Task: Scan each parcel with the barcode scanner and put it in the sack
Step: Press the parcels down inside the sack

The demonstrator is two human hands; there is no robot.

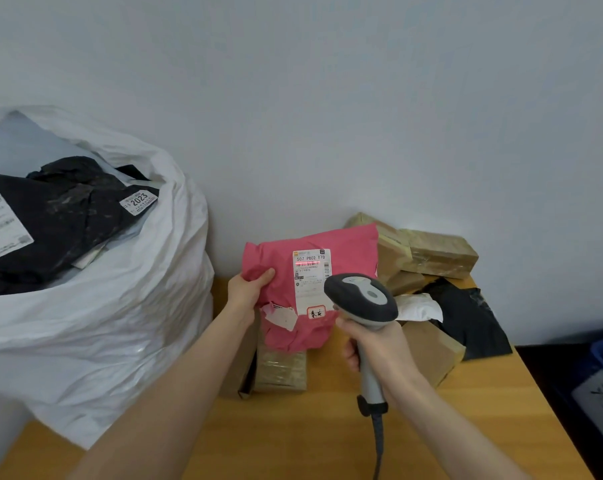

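Observation:
My left hand (248,292) grips the left edge of a pink parcel (348,251) and holds it upright above the table, its white label facing me. A red scan line lies across the barcode near the top of that label (310,271). My right hand (379,348) is wrapped round the handle of a grey and black barcode scanner (360,297), whose head points at the label from just in front of it. The big white sack (120,306) stands at the left, open at the top, with black parcels (57,216) inside.
Brown taped parcels (438,252) are piled against the wall behind the pink one, and others (281,370) lie under it on the wooden table (293,438). A black bag parcel (466,313) and a white one (418,306) lie at the right. The scanner's cable hangs toward me.

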